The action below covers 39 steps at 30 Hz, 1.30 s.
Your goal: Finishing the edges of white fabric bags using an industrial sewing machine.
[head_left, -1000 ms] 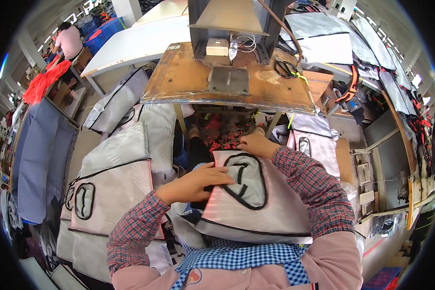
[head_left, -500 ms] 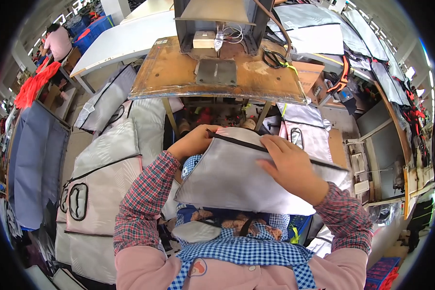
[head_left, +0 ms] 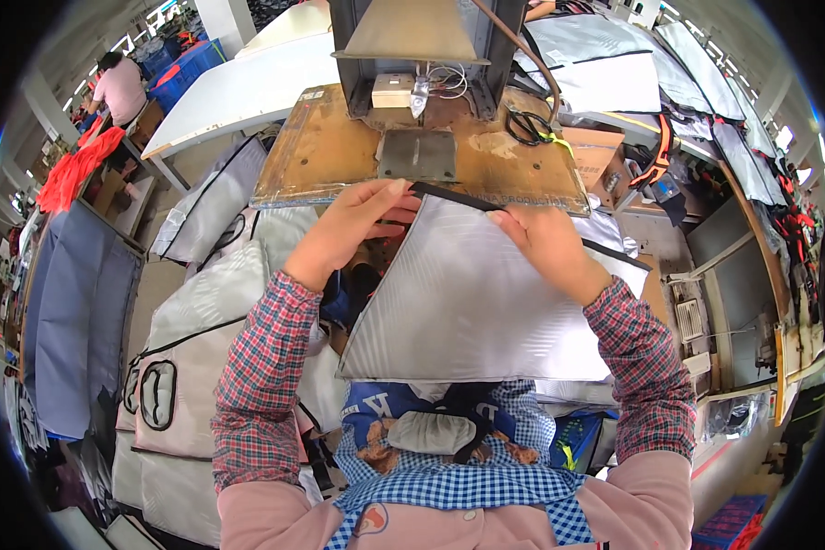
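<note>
A silver-grey fabric panel (head_left: 467, 284) with a black bound edge (head_left: 458, 197) hangs before my body, its top edge raised to the front of the wooden machine table (head_left: 325, 151). At the panel's upper left corner, my left hand (head_left: 353, 229) pinches the black binding between thumb and forefinger, other fingers loosely spread behind. My right hand (head_left: 550, 247) grips the same edge farther right, thumb on the near side and fingers mostly hidden behind the fabric. Just beyond the edge lies the machine's dark metal plate (head_left: 417, 156), under a needle head (head_left: 420, 96).
Black-handled scissors (head_left: 527, 126) lie at the table's right. Grey and pale pink sewn pieces (head_left: 202, 367) are piled at my left. A white table (head_left: 247, 87) stands behind, and silver panels (head_left: 605, 73) cover another at the far right. A person (head_left: 119, 87) sits far left.
Both hands have lifted the panel's black edge up and forward to the table front. My right hand has gone from lying flat on the panel to gripping its edge.
</note>
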### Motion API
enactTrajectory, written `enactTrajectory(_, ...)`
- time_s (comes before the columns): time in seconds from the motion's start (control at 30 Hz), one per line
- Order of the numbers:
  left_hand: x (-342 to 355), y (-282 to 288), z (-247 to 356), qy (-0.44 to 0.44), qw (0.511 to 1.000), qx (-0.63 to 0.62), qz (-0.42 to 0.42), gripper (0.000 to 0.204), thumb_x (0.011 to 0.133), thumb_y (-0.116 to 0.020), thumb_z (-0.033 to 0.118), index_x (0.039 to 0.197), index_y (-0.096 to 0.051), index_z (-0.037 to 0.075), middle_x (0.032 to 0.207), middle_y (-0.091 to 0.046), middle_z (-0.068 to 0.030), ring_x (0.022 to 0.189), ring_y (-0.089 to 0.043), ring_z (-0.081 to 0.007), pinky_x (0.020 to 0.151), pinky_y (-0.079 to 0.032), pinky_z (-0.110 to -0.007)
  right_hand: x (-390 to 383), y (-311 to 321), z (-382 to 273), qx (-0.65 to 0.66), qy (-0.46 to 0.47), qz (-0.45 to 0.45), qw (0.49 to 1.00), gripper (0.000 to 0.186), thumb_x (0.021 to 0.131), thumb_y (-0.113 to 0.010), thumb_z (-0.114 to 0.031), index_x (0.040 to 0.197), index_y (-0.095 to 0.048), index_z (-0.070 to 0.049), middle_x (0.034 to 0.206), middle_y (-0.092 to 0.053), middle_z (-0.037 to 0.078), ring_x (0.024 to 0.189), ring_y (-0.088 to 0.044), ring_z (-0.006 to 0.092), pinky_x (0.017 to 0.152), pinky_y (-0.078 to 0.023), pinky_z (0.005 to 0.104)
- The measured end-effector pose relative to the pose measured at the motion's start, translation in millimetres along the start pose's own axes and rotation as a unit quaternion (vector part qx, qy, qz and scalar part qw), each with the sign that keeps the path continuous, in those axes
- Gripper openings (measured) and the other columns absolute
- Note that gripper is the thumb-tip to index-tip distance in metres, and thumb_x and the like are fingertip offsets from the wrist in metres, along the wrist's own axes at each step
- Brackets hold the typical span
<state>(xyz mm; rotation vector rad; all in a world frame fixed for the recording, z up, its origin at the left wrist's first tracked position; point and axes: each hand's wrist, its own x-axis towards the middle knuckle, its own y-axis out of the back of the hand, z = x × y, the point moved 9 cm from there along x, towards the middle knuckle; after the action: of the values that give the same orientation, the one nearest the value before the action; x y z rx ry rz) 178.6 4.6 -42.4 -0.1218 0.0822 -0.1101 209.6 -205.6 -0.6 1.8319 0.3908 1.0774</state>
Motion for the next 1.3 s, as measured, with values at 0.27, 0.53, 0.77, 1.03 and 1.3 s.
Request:
enactTrajectory(0.27, 40.8, 23.5, 12.1, -0.019, 0.994, 0.005, 0.11, 0.024, 0.092, -0.062, 0.028, 0.1, -0.065, 0.006, 0.085, -0.065, -0.001, 0.075, -0.062, -0.0099, 0.07, -0.051, -0.025, 38.5, -8.7, 23.5, 0.03, -0.059, -0.043, 0.997, 0.036, 0.093, -0.059, -0.032, 0.075, -0.06, -0.001, 0.066, -0.059, 0.021, 0.062, -0.057, 0.0408, 0.055, -0.045, 0.0465)
enactTrajectory(0.53, 82.0, 47.6, 6.0, 0.004, 0.99, -0.058, 0.13, 0.015, 0.083, -0.067, 0.025, 0.089, -0.065, 0.011, 0.078, -0.057, 0.0042, 0.072, -0.053, -0.0076, 0.064, -0.044, -0.026, 79.2, -17.0, 50.2, 0.055, -0.083, -0.076, 0.992, 0.047, 0.093, -0.056, -0.042, 0.071, -0.06, 0.0, 0.066, -0.057, 0.023, 0.065, -0.057, 0.0413, 0.06, -0.045, 0.046)
enactTrajectory(0.77, 104.5, 56.2, 6.9, -0.003, 0.985, -0.087, 0.149, 0.015, 0.082, -0.068, 0.024, 0.087, -0.065, 0.01, 0.08, -0.057, 0.0034, 0.072, -0.053, -0.0082, 0.065, -0.043, -0.026, 93.7, -18.9, 61.4, 0.09, -0.13, -0.095, 0.983, 0.053, 0.092, -0.058, -0.044, 0.069, -0.054, 0.003, 0.06, -0.048, 0.019, 0.053, -0.042, 0.0312, 0.055, -0.039, 0.0398)
enactTrajectory(1.03, 116.8, 63.1, 11.3, -0.011, 0.983, -0.104, 0.149, 0.011, 0.083, -0.067, 0.018, 0.087, -0.065, 0.008, 0.079, -0.057, 0.0027, 0.071, -0.053, -0.0088, 0.064, -0.044, -0.025, 101.4, -22.2, 67.5, 0.084, -0.151, -0.104, 0.979, 0.052, 0.092, -0.058, -0.045, 0.071, -0.058, 0.003, 0.064, -0.054, 0.022, 0.06, -0.051, 0.0383, 0.06, -0.044, 0.0419)
enactTrajectory(1.3, 116.5, 58.2, 23.8, -0.032, 0.986, -0.085, 0.137, 0.01, 0.085, -0.065, 0.017, 0.084, -0.063, 0.007, 0.075, -0.056, 0.0024, 0.068, -0.052, -0.0082, 0.061, -0.044, -0.023, 102.5, -18.0, 71.5, 0.064, -0.173, -0.099, 0.978, 0.054, 0.092, -0.057, -0.047, 0.072, -0.059, 0.002, 0.067, -0.057, 0.022, 0.064, -0.054, 0.0396, 0.062, -0.045, 0.044)
